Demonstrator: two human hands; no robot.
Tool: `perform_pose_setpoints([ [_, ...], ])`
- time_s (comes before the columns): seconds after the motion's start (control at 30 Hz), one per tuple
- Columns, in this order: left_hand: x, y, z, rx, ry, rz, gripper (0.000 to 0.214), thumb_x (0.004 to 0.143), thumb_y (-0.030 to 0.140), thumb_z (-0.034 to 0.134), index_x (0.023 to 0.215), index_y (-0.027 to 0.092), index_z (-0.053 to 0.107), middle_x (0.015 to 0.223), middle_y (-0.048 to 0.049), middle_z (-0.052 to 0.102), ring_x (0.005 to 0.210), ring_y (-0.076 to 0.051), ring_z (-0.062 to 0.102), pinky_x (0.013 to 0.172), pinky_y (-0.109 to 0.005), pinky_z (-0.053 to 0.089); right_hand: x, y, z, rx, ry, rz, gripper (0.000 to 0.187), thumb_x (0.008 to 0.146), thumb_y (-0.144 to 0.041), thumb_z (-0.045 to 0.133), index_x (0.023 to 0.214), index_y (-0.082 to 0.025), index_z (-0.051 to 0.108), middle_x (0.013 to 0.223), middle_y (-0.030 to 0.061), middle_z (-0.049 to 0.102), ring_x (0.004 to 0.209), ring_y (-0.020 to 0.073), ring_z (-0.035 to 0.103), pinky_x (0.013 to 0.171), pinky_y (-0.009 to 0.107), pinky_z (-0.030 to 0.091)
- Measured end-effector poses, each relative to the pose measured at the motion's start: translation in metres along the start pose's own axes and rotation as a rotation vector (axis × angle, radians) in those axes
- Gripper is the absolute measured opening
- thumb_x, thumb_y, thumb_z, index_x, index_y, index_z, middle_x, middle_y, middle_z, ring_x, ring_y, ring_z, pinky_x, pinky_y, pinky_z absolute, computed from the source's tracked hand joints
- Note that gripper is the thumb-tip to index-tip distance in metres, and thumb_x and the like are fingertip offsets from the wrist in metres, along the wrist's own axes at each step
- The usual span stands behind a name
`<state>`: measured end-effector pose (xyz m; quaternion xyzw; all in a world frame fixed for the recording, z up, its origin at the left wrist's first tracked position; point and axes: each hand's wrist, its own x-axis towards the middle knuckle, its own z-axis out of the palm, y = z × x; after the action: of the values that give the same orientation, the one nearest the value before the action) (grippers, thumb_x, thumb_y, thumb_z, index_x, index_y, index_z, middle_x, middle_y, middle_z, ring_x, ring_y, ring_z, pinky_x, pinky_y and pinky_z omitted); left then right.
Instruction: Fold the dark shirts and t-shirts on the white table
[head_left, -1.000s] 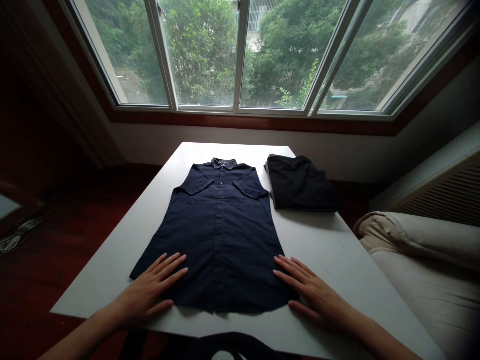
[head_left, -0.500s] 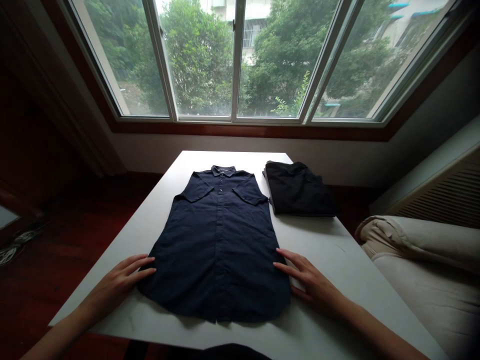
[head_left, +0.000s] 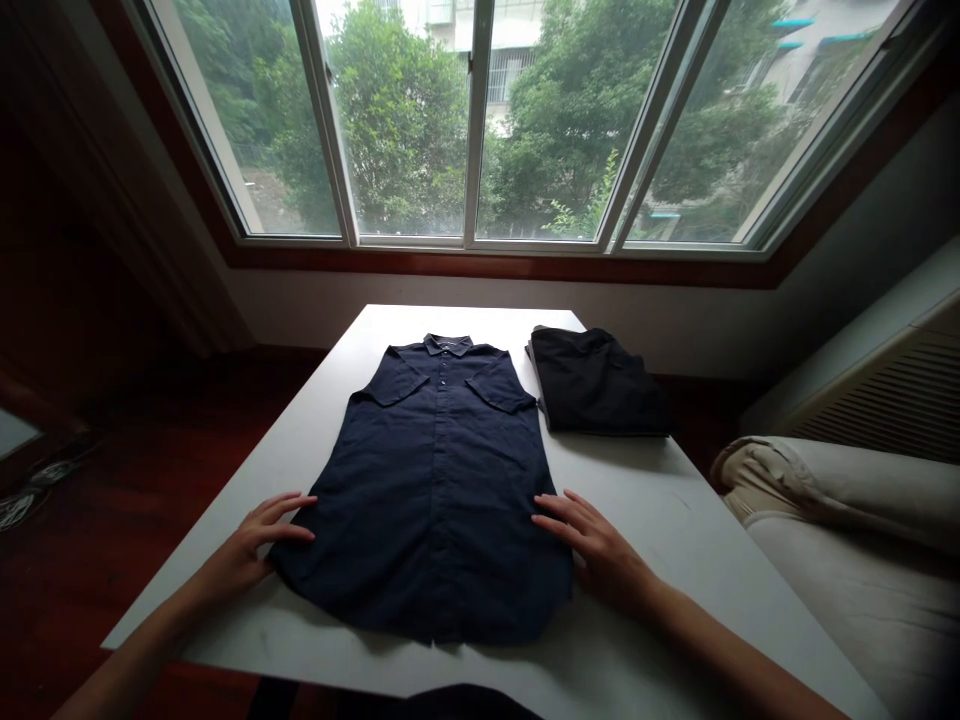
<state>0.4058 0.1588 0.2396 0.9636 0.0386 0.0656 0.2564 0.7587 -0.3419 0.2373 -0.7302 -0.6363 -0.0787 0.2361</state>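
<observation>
A dark navy short-sleeved button-up shirt [head_left: 435, 500] lies front up on the white table [head_left: 300, 640], its collar towards the window and both sleeves folded inward over the chest. At the lower left side edge of the shirt is my left hand [head_left: 259, 540], with fingertips stretched over the fabric. My right hand [head_left: 596, 545] is at the opposite side edge, fingers apart and tips on the cloth. Both thumbs are mostly hidden at the hem sides, so any pinch under the fabric cannot be made out.
A pile of folded black clothing [head_left: 600, 385] sits at the table's far right. Beyond the right edge stands a beige upholstered seat [head_left: 847, 560]. A wide window [head_left: 472, 130] is behind the table, and cables [head_left: 34, 490] lie on the floor at left.
My right hand has shifted left, further over the shirt's edge. My left hand has moved slightly up along its side. The shirt's lower right corner looks drawn slightly inward.
</observation>
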Motion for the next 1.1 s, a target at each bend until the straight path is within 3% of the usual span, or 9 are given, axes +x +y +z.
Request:
perform_pose_setpoints([
  [0.13, 0.001, 0.005, -0.003, -0.093, -0.007, -0.017, 0.038, 0.089, 0.014, 0.06, 0.117, 0.033, 0.078, 0.159, -0.0007, 0.049, 0.152, -0.029, 0.035, 0.124, -0.05, 0.036, -0.003, -0.012, 0.003, 0.025, 0.144, -0.102, 0.044, 0.09, -0.002, 0.049, 0.126, -0.023, 0.064, 0.13, 0.0103, 0.07, 0.125, 0.0231, 0.064, 0.114, 0.049, 0.049],
  [0.27, 0.005, 0.004, -0.005, -0.183, 0.048, -0.021, 0.028, 0.095, 0.024, 0.059, 0.112, 0.033, 0.079, 0.154, -0.0007, 0.056, 0.15, -0.029, 0.04, 0.122, -0.049, 0.039, 0.003, -0.023, 0.002, 0.078, 0.104, -0.059, 0.023, 0.094, -0.02, 0.063, 0.117, -0.021, 0.063, 0.111, 0.0108, 0.074, 0.109, 0.0255, 0.07, 0.102, 0.044, 0.058],
  [0.33, 0.007, 0.003, -0.005, -0.213, 0.073, -0.024, 0.025, 0.097, 0.03, 0.06, 0.113, 0.033, 0.079, 0.151, -0.0011, 0.059, 0.148, -0.029, 0.044, 0.121, -0.049, 0.041, 0.006, -0.025, 0.003, 0.093, 0.077, -0.041, 0.017, 0.096, -0.016, 0.059, 0.111, -0.022, 0.064, 0.106, 0.0085, 0.074, 0.102, 0.0232, 0.071, 0.102, 0.044, 0.057],
  [0.4, 0.007, 0.003, -0.005, -0.24, 0.089, -0.037, 0.024, 0.097, 0.035, 0.061, 0.115, 0.033, 0.078, 0.149, -0.0019, 0.061, 0.146, -0.03, 0.047, 0.119, -0.049, 0.043, 0.007, -0.024, 0.004, 0.111, 0.081, -0.025, 0.027, 0.095, -0.007, 0.049, 0.109, -0.023, 0.065, 0.106, 0.0076, 0.073, 0.102, 0.0214, 0.071, 0.099, 0.041, 0.058],
  [0.57, 0.009, 0.009, -0.004, -0.321, 0.113, -0.057, 0.024, 0.098, 0.041, 0.063, 0.113, 0.03, 0.078, 0.143, -0.0058, 0.065, 0.144, -0.031, 0.05, 0.116, -0.05, 0.047, 0.002, -0.023, 0.002, 0.277, 0.167, 0.156, 0.032, 0.089, -0.007, 0.047, 0.105, -0.024, 0.068, 0.114, 0.0095, 0.073, 0.102, 0.0227, 0.072, 0.086, 0.036, 0.062],
  [0.67, 0.014, 0.017, -0.007, -0.366, 0.122, -0.057, 0.024, 0.098, 0.042, 0.063, 0.109, 0.028, 0.078, 0.141, -0.0081, 0.067, 0.142, -0.031, 0.052, 0.116, -0.052, 0.046, 0.0, -0.024, -0.005, 0.456, 0.231, 0.282, 0.024, 0.093, -0.015, 0.048, 0.096, -0.024, 0.07, 0.11, 0.0092, 0.075, 0.105, 0.0256, 0.072, 0.098, 0.043, 0.059],
  [0.83, 0.016, 0.024, -0.017, -0.457, 0.077, -0.108, 0.026, 0.097, 0.044, 0.063, 0.106, 0.026, 0.079, 0.13, -0.0092, 0.073, 0.136, -0.033, 0.058, 0.114, -0.051, 0.048, 0.001, -0.029, -0.019, 0.597, 0.101, 0.34, 0.027, 0.103, -0.038, 0.053, 0.104, -0.024, 0.076, 0.104, 0.0074, 0.078, 0.108, 0.0282, 0.072, 0.113, 0.052, 0.049],
  [1.0, -0.003, 0.029, -0.032, -0.438, -0.04, -0.209, 0.028, 0.098, 0.044, 0.061, 0.106, 0.027, 0.081, 0.132, -0.0097, 0.072, 0.123, -0.033, 0.067, 0.108, -0.046, 0.053, -0.003, -0.047, -0.036, 0.641, 0.035, 0.426, 0.036, 0.099, -0.055, 0.057, 0.098, -0.025, 0.079, 0.097, 0.0085, 0.077, 0.097, 0.0298, 0.074, 0.094, 0.045, 0.06],
  [1.1, -0.018, 0.032, -0.045, -0.446, -0.076, -0.194, 0.029, 0.094, 0.048, 0.065, 0.098, 0.026, 0.084, 0.116, -0.0096, 0.078, 0.112, -0.033, 0.072, 0.1, -0.042, 0.057, -0.011, -0.053, -0.053, 0.717, -0.085, 0.452, 0.042, 0.098, -0.059, 0.058, 0.094, -0.024, 0.08, 0.085, 0.0081, 0.075, 0.084, 0.0271, 0.072, 0.081, 0.04, 0.061],
])
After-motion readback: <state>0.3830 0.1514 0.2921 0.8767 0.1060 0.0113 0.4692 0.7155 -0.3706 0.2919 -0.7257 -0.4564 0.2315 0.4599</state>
